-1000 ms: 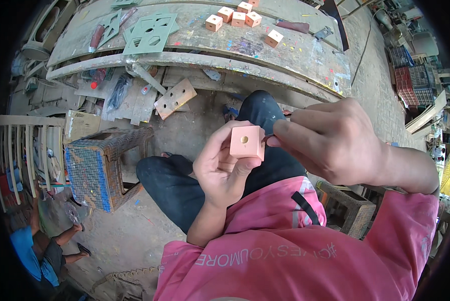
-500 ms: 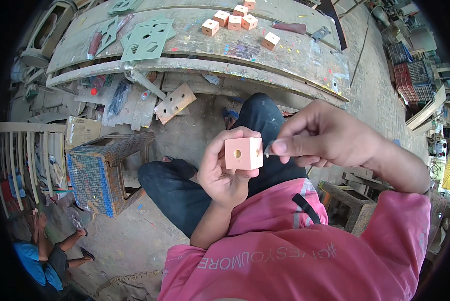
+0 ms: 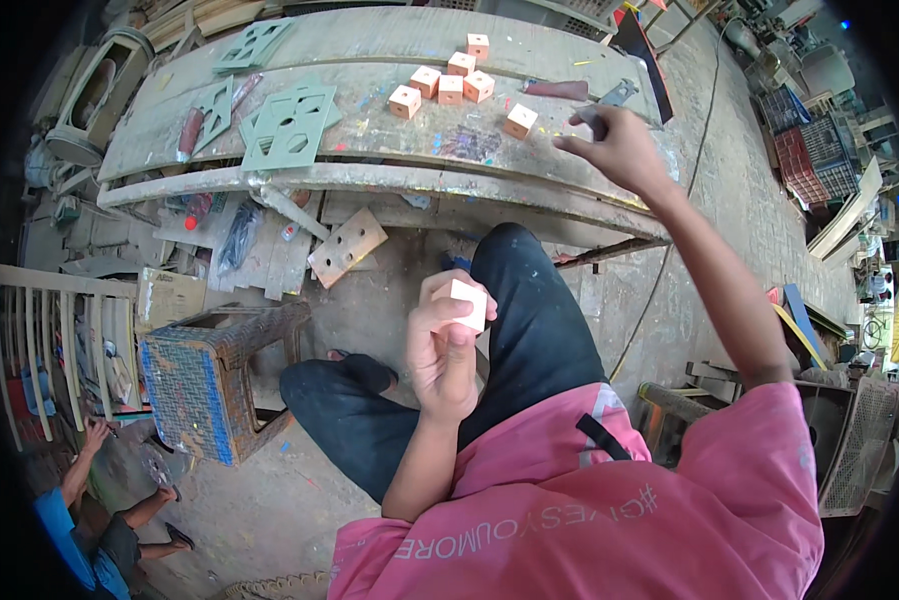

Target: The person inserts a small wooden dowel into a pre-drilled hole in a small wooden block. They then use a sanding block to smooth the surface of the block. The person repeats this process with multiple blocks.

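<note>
My left hand [image 3: 443, 345] is closed around a wooden cube [image 3: 468, 305], pale pink and held in front of my knees. Its lit faces show no hole from this side. My right hand [image 3: 614, 145] reaches out over the bench, thumb and forefinger apart, with nothing visible between them. Closest to it are a lone cube with a hole [image 3: 519, 121], a tool with a reddish-brown handle [image 3: 556, 90] and a small grey metal piece [image 3: 619, 93]. Several more drilled cubes [image 3: 450, 90] stand grouped farther left on the bench.
The paint-spotted wooden bench [image 3: 369, 150] runs across in front of me. Green stencil-like plates [image 3: 289, 128] lie on its left part. A board with holes [image 3: 348, 247] leans below it. A woven stool [image 3: 191, 385] stands left; another person [image 3: 94, 530] sits at lower left.
My right hand has moved away from the cube, forward over the bench, and its pinch has opened. My left hand has turned the cube, so its drilled face no longer shows.
</note>
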{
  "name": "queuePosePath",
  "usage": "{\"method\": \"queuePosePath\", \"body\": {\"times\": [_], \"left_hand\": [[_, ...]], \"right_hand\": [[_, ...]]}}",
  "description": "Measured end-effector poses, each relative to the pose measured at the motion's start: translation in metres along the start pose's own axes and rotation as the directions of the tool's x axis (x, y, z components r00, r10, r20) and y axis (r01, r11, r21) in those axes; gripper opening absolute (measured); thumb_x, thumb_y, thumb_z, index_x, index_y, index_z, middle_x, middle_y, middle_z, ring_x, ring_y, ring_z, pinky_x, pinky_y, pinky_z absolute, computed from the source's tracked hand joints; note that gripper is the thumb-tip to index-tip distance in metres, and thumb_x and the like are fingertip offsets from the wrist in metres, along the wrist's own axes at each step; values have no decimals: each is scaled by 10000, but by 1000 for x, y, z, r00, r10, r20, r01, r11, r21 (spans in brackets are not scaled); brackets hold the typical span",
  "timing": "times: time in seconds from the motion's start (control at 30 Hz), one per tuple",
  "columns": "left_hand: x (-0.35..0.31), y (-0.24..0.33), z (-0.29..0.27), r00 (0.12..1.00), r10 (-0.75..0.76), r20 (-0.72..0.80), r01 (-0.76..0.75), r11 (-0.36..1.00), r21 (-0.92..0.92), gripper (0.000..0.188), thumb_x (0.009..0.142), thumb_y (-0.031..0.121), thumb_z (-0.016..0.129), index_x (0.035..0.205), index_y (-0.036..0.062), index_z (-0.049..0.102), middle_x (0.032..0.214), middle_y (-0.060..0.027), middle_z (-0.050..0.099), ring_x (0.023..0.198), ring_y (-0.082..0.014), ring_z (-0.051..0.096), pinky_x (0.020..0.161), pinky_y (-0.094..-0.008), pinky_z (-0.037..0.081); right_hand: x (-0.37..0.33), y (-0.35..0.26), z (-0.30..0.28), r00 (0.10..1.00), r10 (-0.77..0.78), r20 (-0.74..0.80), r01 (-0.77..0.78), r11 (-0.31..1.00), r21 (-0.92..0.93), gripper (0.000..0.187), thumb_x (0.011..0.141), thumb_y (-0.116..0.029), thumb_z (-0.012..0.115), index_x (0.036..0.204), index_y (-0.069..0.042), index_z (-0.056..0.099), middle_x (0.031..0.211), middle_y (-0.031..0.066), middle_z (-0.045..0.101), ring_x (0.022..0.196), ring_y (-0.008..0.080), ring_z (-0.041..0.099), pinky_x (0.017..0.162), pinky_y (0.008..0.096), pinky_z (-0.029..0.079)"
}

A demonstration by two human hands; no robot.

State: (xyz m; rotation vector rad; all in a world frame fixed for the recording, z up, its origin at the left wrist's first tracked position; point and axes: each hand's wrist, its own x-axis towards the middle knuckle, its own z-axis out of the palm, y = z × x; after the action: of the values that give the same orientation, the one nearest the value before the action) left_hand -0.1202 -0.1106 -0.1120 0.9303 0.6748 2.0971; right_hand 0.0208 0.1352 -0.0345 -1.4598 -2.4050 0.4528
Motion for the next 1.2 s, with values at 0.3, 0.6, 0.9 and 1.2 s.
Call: {"method": "queuePosePath", "body": {"times": [0.3, 0.6, 0.9, 1.2], "left_hand": [[4, -10, -3, 991, -129, -22, 129, 991, -27, 252, 910, 176, 598, 1084, 61, 457, 1033, -184, 535, 845, -234, 584, 750, -341, 484], [8, -27, -3, 983, -174, -50, 170, 982, -83, 330, 885, 167, 627, 1126, 19, 456, 1014, -178, 544, 832, -231, 583, 756, -358, 500], [2, -20, 1, 965, -242, -98, 232, 967, -101, 471, 858, 294, 679, 1211, 89, 446, 1139, -217, 555, 867, -240, 565, 768, -352, 457], [-5, 0, 9, 973, -229, -3, 222, 948, -227, 459, 888, 306, 637, 1231, 34, 498, 1201, -240, 537, 917, -251, 597, 776, -362, 505]], "right_hand": [[24, 11, 52, 995, 45, -88, -33, 990, 134, 515, 648, -447, 798, 841, 18, 692, 614, 93, 597, 531, 168, 532, 542, 338, 430], [-48, 142, -23, 913, 348, -211, -364, 930, -41, 476, 630, -410, 802, 794, 22, 692, 614, 135, 633, 529, 185, 596, 534, 334, 460], [-85, 63, -48, 939, 344, -22, -308, 865, 396, 339, 884, -299, 622, 982, 25, 610, 711, 40, 587, 617, 85, 524, 548, 241, 410], [-131, -84, -39, 830, -538, 148, 453, 804, 384, 139, 821, -131, 654, 884, -17, 608, 655, 104, 568, 598, 277, 587, 534, 383, 449]]}}
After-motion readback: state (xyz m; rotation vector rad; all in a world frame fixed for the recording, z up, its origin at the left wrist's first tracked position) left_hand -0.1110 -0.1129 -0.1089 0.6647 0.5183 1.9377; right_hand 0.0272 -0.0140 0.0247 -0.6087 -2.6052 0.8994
